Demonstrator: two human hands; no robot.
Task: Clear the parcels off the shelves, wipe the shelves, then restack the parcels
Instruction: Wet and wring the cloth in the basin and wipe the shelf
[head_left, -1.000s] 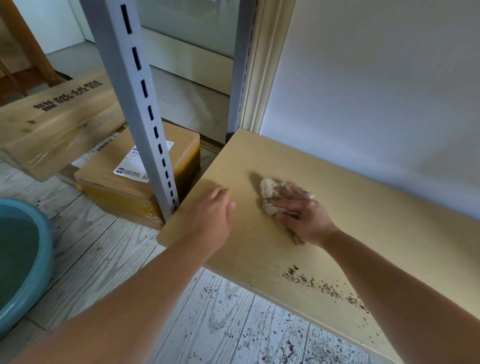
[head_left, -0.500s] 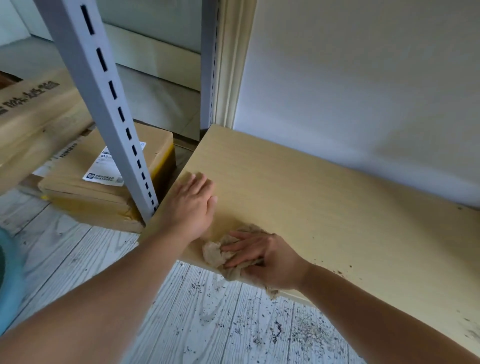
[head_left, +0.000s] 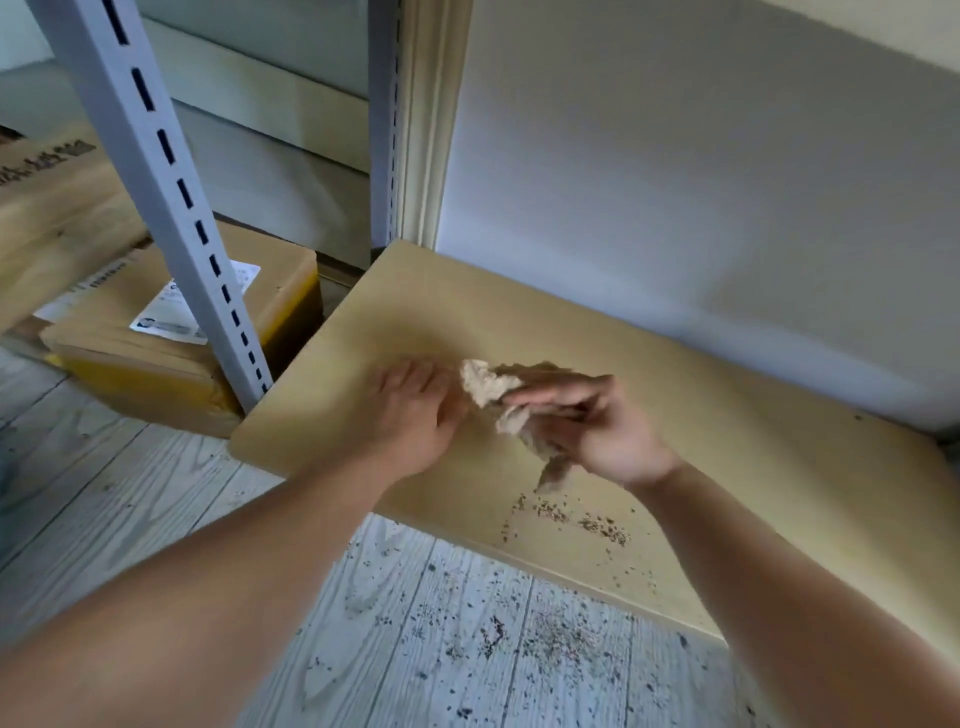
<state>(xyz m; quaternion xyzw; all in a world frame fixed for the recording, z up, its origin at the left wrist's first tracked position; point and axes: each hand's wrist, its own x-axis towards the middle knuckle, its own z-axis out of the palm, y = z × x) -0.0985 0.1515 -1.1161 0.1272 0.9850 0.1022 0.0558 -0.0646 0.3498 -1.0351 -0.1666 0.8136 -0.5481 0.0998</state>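
The bare light-wood shelf board (head_left: 649, 395) lies low against the white wall. My right hand (head_left: 597, 431) holds a crumpled beige rag (head_left: 493, 389) lifted a little above the board, one end of it hanging down. My left hand (head_left: 415, 415) rests flat on the board just left of the rag, fingers straight and touching it or nearly so. A patch of dark crumbs (head_left: 576, 519) lies on the board near its front edge. A cardboard parcel (head_left: 171, 343) with a white label sits on the floor left of the shelf, behind the grey slotted upright (head_left: 171, 208).
A long cardboard box (head_left: 47, 218) with printed characters lies at the far left, partly over the parcel. Dark debris is scattered over the pale plank floor (head_left: 467, 639) in front of the shelf. A second grey upright (head_left: 384, 119) stands by the cream door frame.
My right hand has come back from the front edge to mid-board and lifted the rag off the surface. My left hand slid a little to the right, next to the rag.
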